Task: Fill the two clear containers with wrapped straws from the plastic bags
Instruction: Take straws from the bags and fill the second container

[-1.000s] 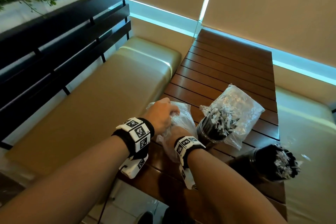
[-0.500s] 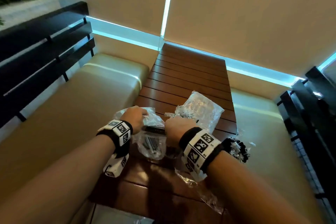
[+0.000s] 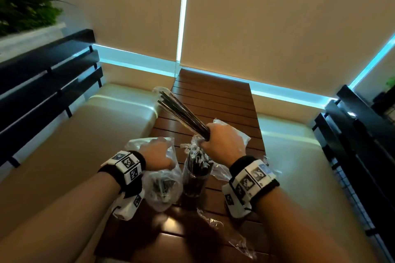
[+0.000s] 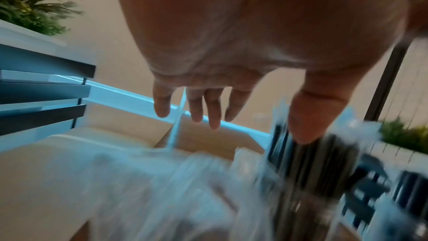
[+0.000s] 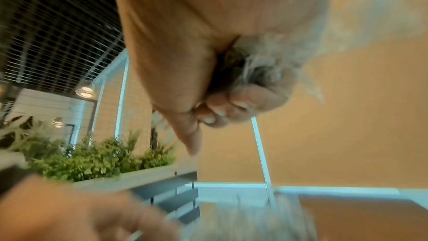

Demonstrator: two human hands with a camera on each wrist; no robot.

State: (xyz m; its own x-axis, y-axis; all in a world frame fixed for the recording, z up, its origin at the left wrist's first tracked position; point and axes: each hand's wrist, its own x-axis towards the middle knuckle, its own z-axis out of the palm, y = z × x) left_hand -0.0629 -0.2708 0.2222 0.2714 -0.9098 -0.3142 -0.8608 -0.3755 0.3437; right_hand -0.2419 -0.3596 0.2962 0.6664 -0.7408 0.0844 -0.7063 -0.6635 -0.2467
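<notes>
My right hand (image 3: 222, 145) grips a bundle of black wrapped straws (image 3: 181, 111) in a fist; the bundle slants up and to the left above the wooden table (image 3: 213, 96). In the right wrist view the fingers (image 5: 220, 109) curl round the bundle's wrapped ends. My left hand (image 3: 157, 155) lies on top of a clear plastic bag (image 3: 164, 190) holding more straws; its fingers (image 4: 208, 113) are straight and spread. Between the hands stands a clear container (image 3: 195, 179), packed with upright straws. The second container is hidden.
Another plastic bag (image 3: 237, 134) lies behind my right hand, and a crumpled empty wrap (image 3: 226, 230) lies on the near right of the table. Beige benches (image 3: 74, 145) flank the narrow table, with black slatted backrests (image 3: 49, 83) beyond them.
My right hand has come out of the bag holding a bundle of straws and has risen above the container. The left hand stays on the left bag. The head view tilted up.
</notes>
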